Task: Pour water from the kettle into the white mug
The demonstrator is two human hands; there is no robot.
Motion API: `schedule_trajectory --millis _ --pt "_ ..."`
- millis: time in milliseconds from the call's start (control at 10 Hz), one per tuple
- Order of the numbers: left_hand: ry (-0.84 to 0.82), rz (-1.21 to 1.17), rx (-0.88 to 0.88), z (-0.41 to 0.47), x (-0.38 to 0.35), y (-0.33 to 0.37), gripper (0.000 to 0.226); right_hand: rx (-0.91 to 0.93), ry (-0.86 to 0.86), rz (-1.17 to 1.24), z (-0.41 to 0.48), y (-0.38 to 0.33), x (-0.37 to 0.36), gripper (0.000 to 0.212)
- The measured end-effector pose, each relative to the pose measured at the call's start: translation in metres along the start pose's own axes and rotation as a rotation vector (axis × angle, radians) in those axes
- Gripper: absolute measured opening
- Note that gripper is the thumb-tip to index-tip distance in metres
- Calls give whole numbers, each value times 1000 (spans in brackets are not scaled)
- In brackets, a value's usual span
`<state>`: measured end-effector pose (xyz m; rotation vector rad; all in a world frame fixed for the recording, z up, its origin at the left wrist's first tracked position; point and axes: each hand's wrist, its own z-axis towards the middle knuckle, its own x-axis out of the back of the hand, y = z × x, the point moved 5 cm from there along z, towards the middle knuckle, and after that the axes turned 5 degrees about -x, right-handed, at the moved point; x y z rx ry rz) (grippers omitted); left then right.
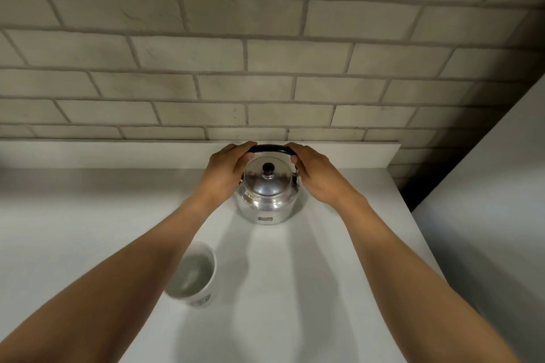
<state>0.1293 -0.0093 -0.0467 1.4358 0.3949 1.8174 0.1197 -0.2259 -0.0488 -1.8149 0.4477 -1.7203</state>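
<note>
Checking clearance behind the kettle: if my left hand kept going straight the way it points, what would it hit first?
Probably the brick wall behind the counter; the left hand points past the kettle handle, though depth is unclear.

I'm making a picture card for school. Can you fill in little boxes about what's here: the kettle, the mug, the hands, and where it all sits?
kettle: shiny metal kettle, lid on, black knob, standing on the counter
handle: black handle, raised over the lid
left hand: left hand on the handle's left end
right hand: right hand on its right end
mug: white mug, nearer the person, apparently holding water
counter: white counter
wall: brick wall
</note>
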Motion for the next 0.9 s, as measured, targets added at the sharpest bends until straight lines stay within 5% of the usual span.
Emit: schedule_trajectory --millis 700,900 --pt "-75 -9 -1 10 -10 -15 36 -39 8 95 12 12 -7 47" --pt "3 47 -61 4 15 23 55 -72 226 93 -17 3 17 62"
